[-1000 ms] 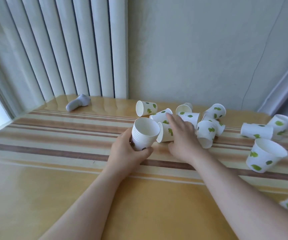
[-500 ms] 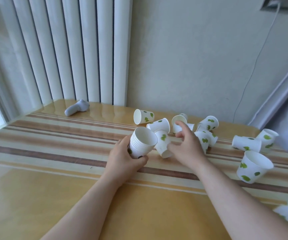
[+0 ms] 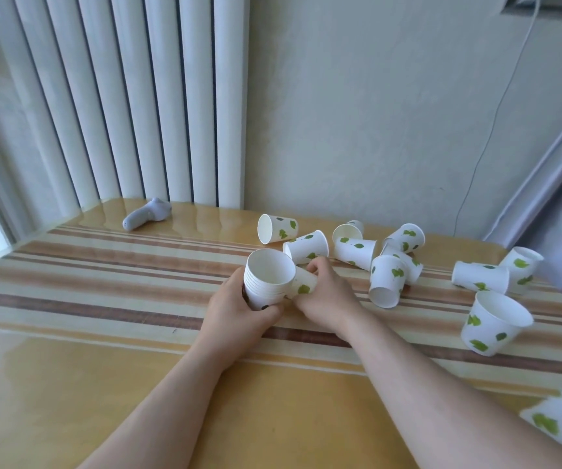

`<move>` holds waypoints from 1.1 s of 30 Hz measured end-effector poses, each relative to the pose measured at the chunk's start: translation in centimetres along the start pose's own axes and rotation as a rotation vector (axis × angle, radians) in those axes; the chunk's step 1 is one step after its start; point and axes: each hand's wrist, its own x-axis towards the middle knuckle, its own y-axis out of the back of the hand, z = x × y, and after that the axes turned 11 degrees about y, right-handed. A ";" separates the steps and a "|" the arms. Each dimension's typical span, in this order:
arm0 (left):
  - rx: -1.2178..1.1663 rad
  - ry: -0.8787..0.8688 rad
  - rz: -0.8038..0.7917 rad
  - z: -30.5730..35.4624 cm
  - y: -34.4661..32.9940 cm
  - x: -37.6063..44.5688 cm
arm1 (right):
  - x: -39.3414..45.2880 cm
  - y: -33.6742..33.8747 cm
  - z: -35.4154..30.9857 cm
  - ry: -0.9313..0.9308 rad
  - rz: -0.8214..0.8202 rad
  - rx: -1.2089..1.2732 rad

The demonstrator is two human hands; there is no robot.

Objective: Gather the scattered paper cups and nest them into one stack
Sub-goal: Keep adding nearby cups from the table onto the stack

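Head view. We see the left hand clenched around the stack of nested cups, tilted mouth-up over the bench. The right hand grips a single cup touching the stack's right side, not yet nested. Beyond and right of the stack about ten loose cups lie scattered; one at the frame's lower right is blurred. We judge the task partly done, perhaps under half.

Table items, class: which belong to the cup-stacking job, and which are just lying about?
Part of the job:
- nested stack in left hand
- single cup in right hand
- loose cups on table

Lying about:
- grey handheld device
- wall cable
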 end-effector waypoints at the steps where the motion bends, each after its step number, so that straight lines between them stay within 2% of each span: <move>1: 0.000 0.001 -0.004 0.0 0.0 0.0 | 0.0 0.4 0.3 -0.009 0.018 0.002; 3: 0.006 0.000 -0.020 0.0 0.1 0.0 | 0.1 1.1 1.0 -0.038 0.009 -0.019; 5: 0.017 0.002 -0.064 0.1 0.1 0.0 | 0.0 1.7 1.3 -0.031 -0.072 -0.127; 8: 0.067 -0.016 -0.129 0.1 0.1 0.1 | -0.3 1.4 -0.2 0.150 -0.184 -0.352; 10: 0.080 -0.027 -0.145 0.0 0.1 0.1 | -0.3 0.8 -1.2 0.265 -0.146 -0.420; 13: 0.069 -0.017 -0.119 0.0 0.0 -0.1 | -0.2 0.7 0.0 0.264 -0.038 -0.390; 15: 0.056 -0.010 -0.094 0.1 0.0 -0.2 | -0.3 1.1 1.2 0.179 0.145 -0.169; 16: 0.049 -0.007 -0.075 0.2 -0.1 -0.2 | -0.5 1.4 1.4 0.103 0.276 0.055; 18: 0.038 -0.003 -0.018 0.2 -0.2 -0.2 | -0.8 2.4 1.5 -0.093 0.479 0.661; 20: 0.043 -0.005 0.041 0.2 -0.3 -0.1 | -0.8 3.2 1.5 -0.162 0.458 1.226; 22: 0.084 -0.037 0.074 0.2 -0.4 -0.2 | -1.2 3.7 0.8 -0.063 0.340 1.473; 26: 0.125 -0.081 0.093 0.5 -0.5 -0.4 | -2.0 3.1 -1.1 0.208 0.140 1.232; 29: 0.082 -0.048 0.109 0.5 -0.5 -0.3 | -2.3 2.2 -1.2 0.274 0.153 1.018; 33: 0.077 -0.043 0.125 0.5 -0.7 -0.4 | -2.4 1.6 -0.5 0.308 0.112 0.888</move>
